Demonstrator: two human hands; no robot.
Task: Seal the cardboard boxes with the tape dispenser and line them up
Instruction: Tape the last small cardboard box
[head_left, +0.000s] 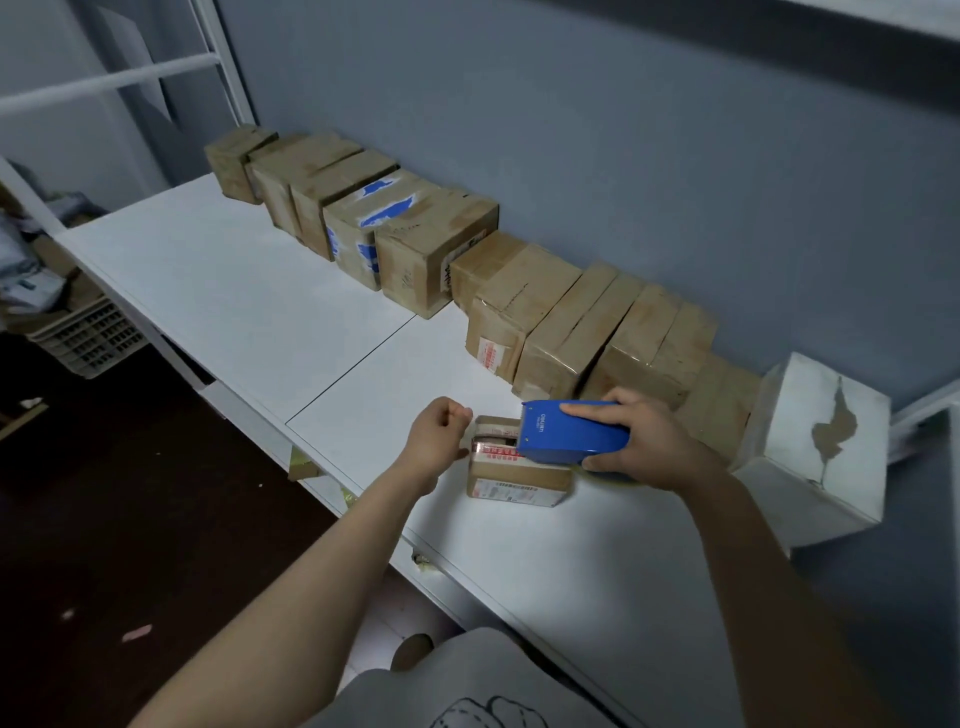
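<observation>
Boxes of brown cardboard stand in a row (431, 254) along the blue-grey wall (623, 130). They run from 10 o'clock to 3 o'clock at the back of the white tabletop (234, 291), side against side. Most have shiny tape across their tops. One toward the 11 o'clock end, the patched box (363, 223), carries torn blue patches on its top and near side. At the 3 o'clock end, just beside the last brown one, stands a bigger white box (815, 441), its skin torn to show brown beneath.

In front of the row, at about 5 o'clock on the tabletop and apart from the wall, lies a small box (519, 478). It has printed labels on its near side and on its top. The blue dispenser (571, 434) rests on its top, narrow end pointing to 9 o'clock.

The right hand (644, 441) grasps the dispenser from the 3 o'clock end, with fingers laid over the upper edge and the thumb curled under the near edge. The left hand (439, 436) is clenched into a fist at the small box's 9 o'clock end, its thumb against the upper corner. Whether it pinches anything inside the fist I cannot tell. Both forearms are bare.

Past the tabletop's edge at 9 o'clock sits a pale slatted crate (88, 338) with papers heaped behind it. Dark floor (104, 519) fills the 7 o'clock corner. White frame bars (104, 83) cross at 11 o'clock.
</observation>
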